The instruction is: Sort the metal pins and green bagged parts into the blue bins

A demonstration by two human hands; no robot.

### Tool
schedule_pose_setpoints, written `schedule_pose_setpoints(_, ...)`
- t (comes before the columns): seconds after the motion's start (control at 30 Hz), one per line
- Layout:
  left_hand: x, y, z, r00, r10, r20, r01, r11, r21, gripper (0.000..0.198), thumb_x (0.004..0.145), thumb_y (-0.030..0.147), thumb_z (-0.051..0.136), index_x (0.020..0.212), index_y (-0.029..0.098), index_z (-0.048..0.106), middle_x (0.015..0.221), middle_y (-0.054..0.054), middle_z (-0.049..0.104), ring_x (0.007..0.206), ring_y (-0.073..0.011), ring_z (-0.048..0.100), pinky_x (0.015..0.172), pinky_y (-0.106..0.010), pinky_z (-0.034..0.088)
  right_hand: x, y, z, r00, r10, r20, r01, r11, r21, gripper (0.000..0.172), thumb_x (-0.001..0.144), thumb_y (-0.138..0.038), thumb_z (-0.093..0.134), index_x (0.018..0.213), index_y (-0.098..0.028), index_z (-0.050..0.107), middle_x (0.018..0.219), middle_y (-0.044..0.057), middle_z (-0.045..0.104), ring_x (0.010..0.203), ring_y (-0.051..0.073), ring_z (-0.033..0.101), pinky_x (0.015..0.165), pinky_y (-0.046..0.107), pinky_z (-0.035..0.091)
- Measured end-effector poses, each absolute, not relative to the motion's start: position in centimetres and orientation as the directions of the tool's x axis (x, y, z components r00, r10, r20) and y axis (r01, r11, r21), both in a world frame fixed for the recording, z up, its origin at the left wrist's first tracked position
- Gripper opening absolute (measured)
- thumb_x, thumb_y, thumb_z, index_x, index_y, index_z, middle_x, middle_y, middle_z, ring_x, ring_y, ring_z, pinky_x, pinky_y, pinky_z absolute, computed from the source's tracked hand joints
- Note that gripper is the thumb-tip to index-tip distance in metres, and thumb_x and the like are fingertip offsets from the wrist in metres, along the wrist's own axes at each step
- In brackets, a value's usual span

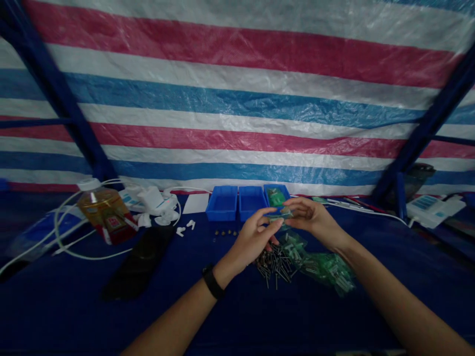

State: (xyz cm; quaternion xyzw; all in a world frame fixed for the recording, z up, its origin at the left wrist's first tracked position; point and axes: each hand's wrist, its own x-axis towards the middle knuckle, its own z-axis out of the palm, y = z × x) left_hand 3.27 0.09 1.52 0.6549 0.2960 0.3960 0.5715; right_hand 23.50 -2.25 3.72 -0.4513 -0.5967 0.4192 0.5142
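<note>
My left hand point(254, 240), with a black wristband point(213, 282) on its wrist, and my right hand point(309, 217) meet above the blue-covered table point(74, 316). Between their fingertips they pinch a small green circuit board point(281, 213), partly hidden by my fingers. Just below my hands lies a heap of dark metal pins or screws point(274, 267). Beside it, under my right hand, are several green boards in clear plastic bags point(324, 269). A blue plastic bin point(276, 195) with a green item in it stands just behind my hands.
Next to that bin stand two more blue bins point(237, 202). A row of small brass parts point(225, 232) and white plastic pieces point(185, 227) lie to the left. Further left are a bottle of yellow liquid point(106, 215), a black flat device point(138, 262) and white cables point(74, 237). A striped tarp point(237, 118) hangs behind.
</note>
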Motion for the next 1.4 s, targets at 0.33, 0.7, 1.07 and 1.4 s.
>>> schedule_pose_setpoints(0.33,2.5,0.4,1.5,0.42,0.886,0.196,-0.254,-0.092,0.963,0.044,0.074,0.035,0.083,0.108,0.017,0.061,0.077,0.001,0.067,0.059,-0.0104,0.064,0.052,-0.019,0.047,20.2,-2.5,1.9,0.057,0.97,0.234,0.05,0.232,-0.971,0.021,0.071,-0.037,0.084,0.081,-0.022,0.074,0.079,0.002,0.072,0.068,0.014,0.062,0.064,0.029,0.05)
schedule_pose_setpoints(0.7,2.3,0.1,1.3,0.554,0.805,0.21,-0.178,-0.132,0.975,0.036,0.078,0.048,0.077,0.083,0.017,0.059,0.066,0.003,0.062,0.048,-0.0079,0.057,0.045,-0.018,0.044,18.7,-3.8,1.2,0.051,0.954,0.295,0.093,0.289,-0.953,0.032,0.079,-0.049,0.076,0.075,-0.019,0.066,0.069,0.0,0.063,0.061,0.013,0.055,0.055,0.024,0.046)
schedule_pose_setpoints(1.07,1.3,1.0,1.1,0.256,0.779,0.572,0.374,-0.625,0.685,0.021,0.094,0.029,0.052,0.084,0.018,0.067,0.061,0.002,0.063,0.049,-0.0088,0.052,0.052,-0.021,0.034,28.7,1.1,5.9,0.417,0.75,0.513,0.461,0.311,-0.831,0.038,0.076,-0.055,0.073,0.08,-0.018,0.066,0.066,0.002,0.064,0.059,0.015,0.056,0.055,0.027,0.041)
schedule_pose_setpoints(1.4,0.9,1.8,0.8,0.286,0.78,0.556,0.469,-0.621,0.628,0.02,0.091,0.023,0.052,0.081,0.019,0.068,0.062,0.002,0.063,0.052,-0.0098,0.053,0.054,-0.021,0.032,27.4,9.8,7.3,-0.314,0.932,0.179,0.843,0.361,-0.399,0.024,0.086,-0.035,0.06,0.094,-0.016,0.073,0.069,0.003,0.067,0.063,0.016,0.057,0.062,0.027,0.04)
